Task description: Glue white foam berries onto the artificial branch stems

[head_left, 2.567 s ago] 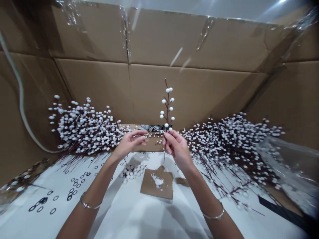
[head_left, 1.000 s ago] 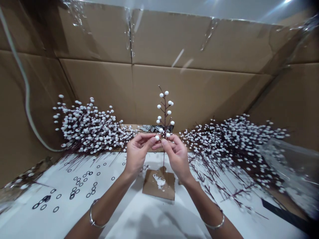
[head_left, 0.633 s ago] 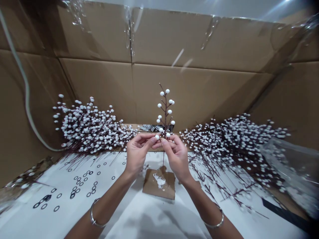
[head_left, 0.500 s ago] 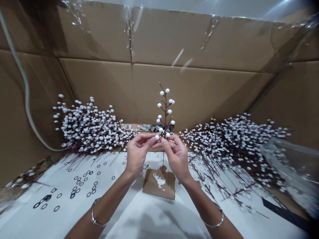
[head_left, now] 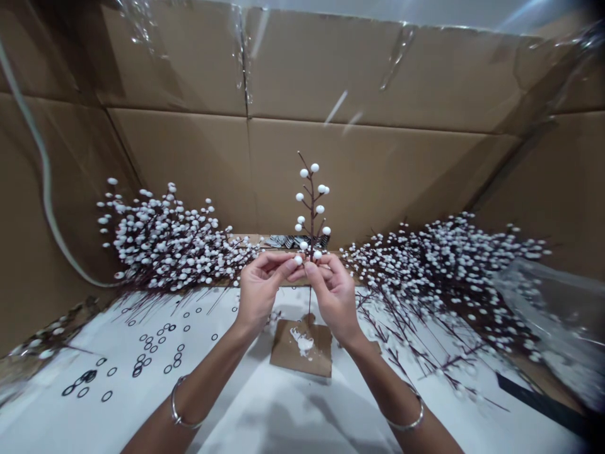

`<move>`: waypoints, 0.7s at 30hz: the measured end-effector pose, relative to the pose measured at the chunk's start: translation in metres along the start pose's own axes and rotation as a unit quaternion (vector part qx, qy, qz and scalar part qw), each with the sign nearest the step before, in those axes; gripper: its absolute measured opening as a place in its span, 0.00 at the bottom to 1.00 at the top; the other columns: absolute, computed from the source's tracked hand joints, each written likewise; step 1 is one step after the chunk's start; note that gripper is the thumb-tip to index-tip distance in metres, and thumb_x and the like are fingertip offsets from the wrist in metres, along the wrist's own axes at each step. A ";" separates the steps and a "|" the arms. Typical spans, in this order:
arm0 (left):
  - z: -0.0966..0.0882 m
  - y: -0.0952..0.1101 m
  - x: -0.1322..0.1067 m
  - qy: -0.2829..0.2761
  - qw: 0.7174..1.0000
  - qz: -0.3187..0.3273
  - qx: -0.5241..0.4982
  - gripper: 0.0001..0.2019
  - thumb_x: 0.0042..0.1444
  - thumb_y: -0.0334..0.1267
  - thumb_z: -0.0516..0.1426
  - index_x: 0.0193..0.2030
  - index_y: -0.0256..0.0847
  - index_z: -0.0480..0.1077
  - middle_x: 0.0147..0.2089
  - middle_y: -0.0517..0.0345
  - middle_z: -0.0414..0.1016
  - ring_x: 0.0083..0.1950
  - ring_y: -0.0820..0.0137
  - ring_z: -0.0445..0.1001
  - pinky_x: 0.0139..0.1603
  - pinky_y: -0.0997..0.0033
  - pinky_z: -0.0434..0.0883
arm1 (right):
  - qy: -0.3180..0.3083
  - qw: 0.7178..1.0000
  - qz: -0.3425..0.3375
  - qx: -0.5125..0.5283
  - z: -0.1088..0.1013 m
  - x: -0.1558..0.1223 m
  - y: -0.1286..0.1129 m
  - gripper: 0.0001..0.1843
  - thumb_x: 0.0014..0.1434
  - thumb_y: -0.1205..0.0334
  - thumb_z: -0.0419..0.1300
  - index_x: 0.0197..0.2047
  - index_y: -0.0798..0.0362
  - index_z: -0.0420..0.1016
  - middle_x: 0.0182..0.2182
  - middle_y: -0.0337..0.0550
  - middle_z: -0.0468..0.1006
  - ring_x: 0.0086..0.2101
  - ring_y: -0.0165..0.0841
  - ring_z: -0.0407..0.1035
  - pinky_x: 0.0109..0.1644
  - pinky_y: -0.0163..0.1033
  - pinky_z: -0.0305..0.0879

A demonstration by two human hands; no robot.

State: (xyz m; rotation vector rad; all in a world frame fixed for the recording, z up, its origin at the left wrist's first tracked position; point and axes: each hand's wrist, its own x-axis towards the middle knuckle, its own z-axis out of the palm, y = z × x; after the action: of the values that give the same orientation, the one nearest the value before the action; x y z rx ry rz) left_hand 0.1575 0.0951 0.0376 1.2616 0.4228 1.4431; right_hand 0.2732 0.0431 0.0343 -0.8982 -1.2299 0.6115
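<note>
I hold a thin dark twig (head_left: 312, 208) upright at the centre, its side shoots tipped with small white foam balls. My right hand (head_left: 334, 297) pinches the stem just below the lowest balls. My left hand (head_left: 259, 290) is closed in a pinch on one white ball (head_left: 298, 259) at a low shoot of the twig. The stem's lower end hangs above a brown cardboard square (head_left: 301, 347) smeared with white glue. Both wrists wear thin metal bangles.
A heap of white-balled twigs (head_left: 165, 243) lies at the left, a larger heap (head_left: 439, 265) at the right. Small black rings (head_left: 151, 353) are scattered on the white table (head_left: 255, 416). Cardboard walls (head_left: 359, 170) close in all sides. A clear plastic bag (head_left: 553, 315) sits far right.
My left hand came in from the left and pinched a ball at the twig's lower shoot beside my right hand. Since then both hands and the twig have barely moved.
</note>
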 end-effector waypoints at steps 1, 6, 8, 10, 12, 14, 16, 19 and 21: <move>0.000 0.000 0.000 -0.002 1.000 -0.002 -0.001 0.06 0.52 0.34 0.66 0.36 0.37 0.77 0.41 0.53 0.81 0.43 0.69 0.79 0.47 0.72 0.75 | -0.001 1.000 0.000 0.005 0.000 0.000 0.000 0.08 0.64 0.55 0.57 0.40 0.50 0.66 0.31 0.41 0.82 0.33 0.33 0.75 0.41 0.40 0.66; 0.000 0.000 -0.001 -0.002 1.000 0.002 -0.004 0.05 0.52 0.33 0.66 0.36 0.38 0.77 0.39 0.55 0.81 0.43 0.70 0.79 0.46 0.74 0.75 | 0.001 1.000 -0.002 0.008 0.000 0.001 0.000 0.08 0.64 0.55 0.57 0.40 0.50 0.66 0.31 0.41 0.81 0.34 0.34 0.75 0.44 0.41 0.67; 0.000 -0.001 0.000 0.000 1.000 0.005 -0.005 0.05 0.51 0.33 0.66 0.35 0.38 0.77 0.39 0.55 0.81 0.43 0.71 0.79 0.46 0.74 0.75 | 0.002 1.000 -0.002 0.001 0.001 0.001 0.001 0.08 0.64 0.55 0.57 0.40 0.50 0.66 0.31 0.40 0.81 0.33 0.33 0.75 0.43 0.41 0.67; 0.000 -0.002 0.000 0.000 1.000 0.003 -0.004 0.05 0.51 0.33 0.66 0.35 0.38 0.77 0.39 0.55 0.81 0.43 0.71 0.79 0.46 0.74 0.75 | 0.006 1.000 -0.003 -0.007 0.001 0.001 0.001 0.08 0.64 0.55 0.57 0.40 0.50 0.66 0.31 0.40 0.81 0.31 0.32 0.74 0.42 0.41 0.67; 0.000 -0.002 0.001 -0.002 1.000 0.000 -0.003 0.06 0.51 0.34 0.66 0.36 0.37 0.77 0.39 0.55 0.81 0.43 0.70 0.79 0.46 0.73 0.75 | 0.011 1.000 -0.004 -0.014 0.001 0.000 0.002 0.08 0.64 0.54 0.57 0.40 0.50 0.66 0.31 0.40 0.81 0.30 0.31 0.73 0.41 0.40 0.66; -0.001 -0.003 0.001 -0.004 1.000 0.000 -0.004 0.06 0.51 0.34 0.66 0.36 0.37 0.77 0.39 0.55 0.81 0.43 0.70 0.79 0.46 0.73 0.75 | 0.012 1.000 -0.007 -0.016 0.001 0.000 0.002 0.08 0.64 0.54 0.57 0.39 0.50 0.66 0.30 0.39 0.81 0.29 0.31 0.72 0.40 0.40 0.66; -0.001 -0.003 0.001 -0.006 1.000 0.000 -0.006 0.06 0.51 0.34 0.67 0.36 0.38 0.77 0.39 0.55 0.81 0.43 0.70 0.79 0.46 0.72 0.75 | 0.011 1.000 -0.013 -0.011 0.000 0.001 0.003 0.08 0.65 0.55 0.57 0.38 0.50 0.65 0.30 0.39 0.81 0.31 0.32 0.73 0.40 0.39 0.66; 0.000 -0.003 0.000 -0.007 1.000 -0.005 -0.013 0.07 0.51 0.35 0.67 0.36 0.37 0.76 0.40 0.54 0.81 0.43 0.69 0.80 0.47 0.71 0.76 | 0.004 1.000 -0.015 -0.007 0.001 0.001 0.003 0.08 0.65 0.55 0.57 0.38 0.49 0.64 0.30 0.39 0.81 0.32 0.32 0.74 0.39 0.38 0.65; 0.000 -0.004 -0.001 -0.006 1.000 -0.009 -0.017 0.07 0.51 0.35 0.67 0.36 0.37 0.76 0.40 0.53 0.81 0.43 0.68 0.80 0.47 0.70 0.76 | 0.003 1.000 -0.014 -0.011 0.001 0.002 0.004 0.08 0.65 0.55 0.57 0.38 0.49 0.64 0.30 0.39 0.80 0.31 0.32 0.73 0.39 0.38 0.65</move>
State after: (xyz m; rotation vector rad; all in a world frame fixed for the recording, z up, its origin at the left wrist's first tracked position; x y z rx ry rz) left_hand 0.1595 0.0956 0.0347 1.2372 0.3985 1.4216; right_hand 0.2732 0.0465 0.0320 -0.8989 -1.2444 0.5742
